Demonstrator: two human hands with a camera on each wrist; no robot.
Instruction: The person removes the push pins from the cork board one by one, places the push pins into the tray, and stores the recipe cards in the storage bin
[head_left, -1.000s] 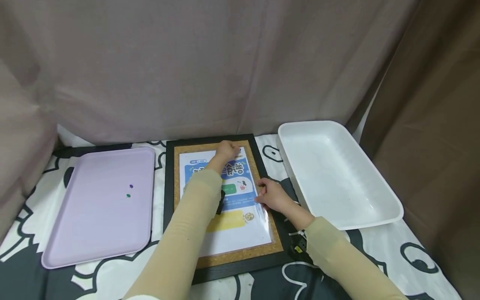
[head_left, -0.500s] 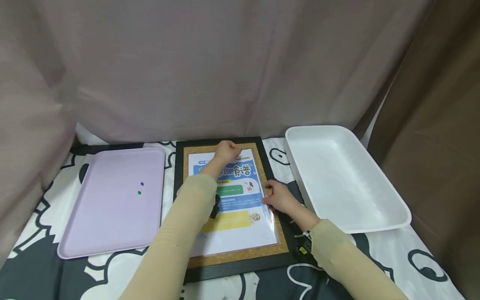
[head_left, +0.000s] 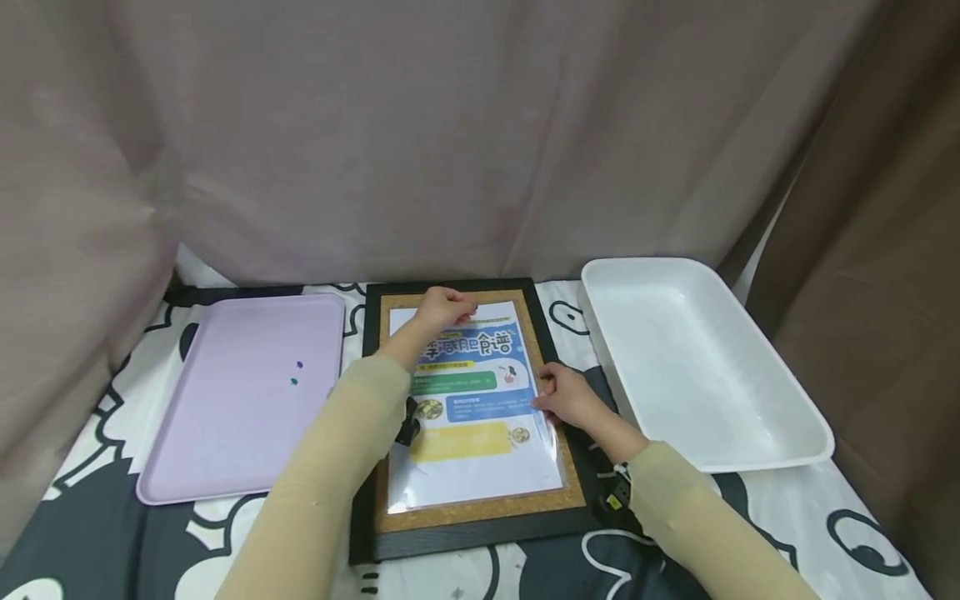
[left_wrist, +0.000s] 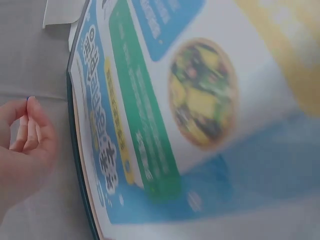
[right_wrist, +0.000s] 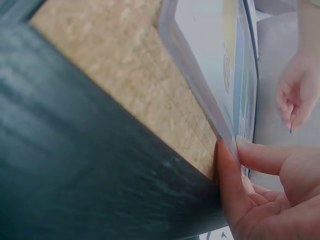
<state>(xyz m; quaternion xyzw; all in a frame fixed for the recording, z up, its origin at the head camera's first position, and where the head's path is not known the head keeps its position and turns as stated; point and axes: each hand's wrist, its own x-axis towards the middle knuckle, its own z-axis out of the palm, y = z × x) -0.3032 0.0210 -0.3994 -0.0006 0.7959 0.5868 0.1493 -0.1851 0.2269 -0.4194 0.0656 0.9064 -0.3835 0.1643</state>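
Note:
A poster (head_left: 472, 454) in a clear plastic sleeve lies over a cork board (head_left: 480, 514) with a black frame. Above the poster's top edge, my left hand (head_left: 444, 309) pinches a tiny blue pushpin (left_wrist: 28, 99) between thumb and fingertip; most of it is hidden by the fingers. My right hand (head_left: 566, 396) pinches the sleeve's right edge about midway down, thumb on top and index finger beneath. In the right wrist view that edge stands raised off the cork (right_wrist: 135, 65).
To the left lies a flat lilac tray (head_left: 225, 433) bearing a purple pin (head_left: 300, 364) and a green pin (head_left: 294, 381). A deep white tray (head_left: 697, 367) stands on the right. Patterned cloth covers the table, and a grey-brown curtain (head_left: 450, 142) hangs behind.
The head view has turned a little left. Over the poster's top, my left hand has shifted left, showing more of the print. The right hand keeps its hold on the edge.

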